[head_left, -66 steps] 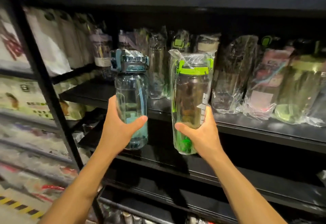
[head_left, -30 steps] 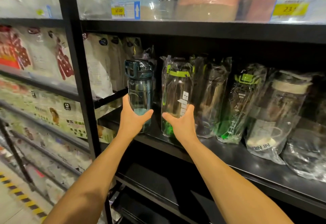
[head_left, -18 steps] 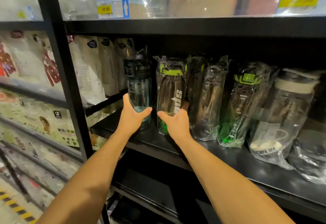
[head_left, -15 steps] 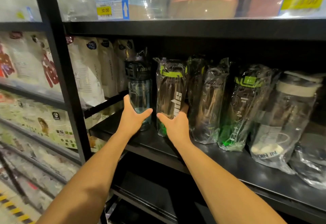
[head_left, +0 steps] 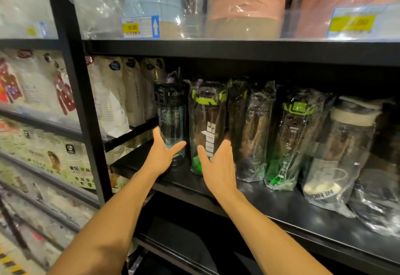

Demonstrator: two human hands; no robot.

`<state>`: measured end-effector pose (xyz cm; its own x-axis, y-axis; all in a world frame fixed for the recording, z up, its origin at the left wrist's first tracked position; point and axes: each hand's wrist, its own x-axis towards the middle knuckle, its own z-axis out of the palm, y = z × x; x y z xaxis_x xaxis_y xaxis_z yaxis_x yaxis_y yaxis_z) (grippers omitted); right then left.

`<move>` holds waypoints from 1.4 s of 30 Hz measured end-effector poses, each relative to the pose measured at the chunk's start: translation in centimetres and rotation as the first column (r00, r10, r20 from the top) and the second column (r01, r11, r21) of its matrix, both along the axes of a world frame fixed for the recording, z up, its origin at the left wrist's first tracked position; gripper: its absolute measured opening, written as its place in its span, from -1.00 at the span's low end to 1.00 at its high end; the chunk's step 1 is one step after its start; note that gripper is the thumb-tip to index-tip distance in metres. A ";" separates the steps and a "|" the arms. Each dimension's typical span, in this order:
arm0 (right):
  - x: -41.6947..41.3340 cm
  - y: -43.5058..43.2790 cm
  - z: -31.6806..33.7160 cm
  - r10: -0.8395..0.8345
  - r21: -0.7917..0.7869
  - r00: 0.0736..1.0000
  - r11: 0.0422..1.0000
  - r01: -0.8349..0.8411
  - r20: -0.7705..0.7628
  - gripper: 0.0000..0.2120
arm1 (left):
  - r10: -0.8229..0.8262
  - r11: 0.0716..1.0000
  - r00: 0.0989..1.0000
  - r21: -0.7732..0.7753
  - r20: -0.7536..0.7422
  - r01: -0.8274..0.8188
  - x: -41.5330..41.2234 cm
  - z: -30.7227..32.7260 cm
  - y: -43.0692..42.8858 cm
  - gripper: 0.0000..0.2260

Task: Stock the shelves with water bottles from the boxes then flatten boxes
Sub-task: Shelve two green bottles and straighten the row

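A clear blue water bottle point(head_left: 172, 121) with a dark lid stands at the left end of the black shelf point(head_left: 281, 205). My left hand point(head_left: 161, 157) holds its lower part, thumb across the front. Right beside it stands a bagged bottle with a green lid point(head_left: 206, 123) and white lettering. My right hand point(head_left: 217, 164) holds that one near its base, thumb in front and fingers along its right side. Both bottles are upright with their bases on the shelf.
More bagged bottles point(head_left: 290, 140) fill the shelf to the right, close against the green-lidded one. A black upright post point(head_left: 75, 92) and white pouches point(head_left: 108, 99) lie to the left. Wrapped goods and a price tag point(head_left: 132, 27) sit on the shelf above, and a dark lower shelf point(head_left: 184, 240) lies below.
Both hands carried the two bottles from mid-air to the shelf and set them down at its left end. In the last half second the hands have stayed on them.
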<state>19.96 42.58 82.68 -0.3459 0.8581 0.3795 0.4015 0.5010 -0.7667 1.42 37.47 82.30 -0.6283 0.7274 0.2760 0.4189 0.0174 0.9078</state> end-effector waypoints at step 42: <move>13.2 1.0 -4.5 -0.148 0.413 0.763 0.895 -0.167 0.629 -0.49 | 0.197 0.955 0.898 -0.130 -0.393 -0.266 11.3 -1.4 5.6 -0.49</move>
<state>33.11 43.55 78.20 -0.6440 0.6601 0.3866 0.7016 0.7111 -0.0456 12.75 43.10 80.85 -0.6612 0.6322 0.4039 0.6895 0.2999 0.6593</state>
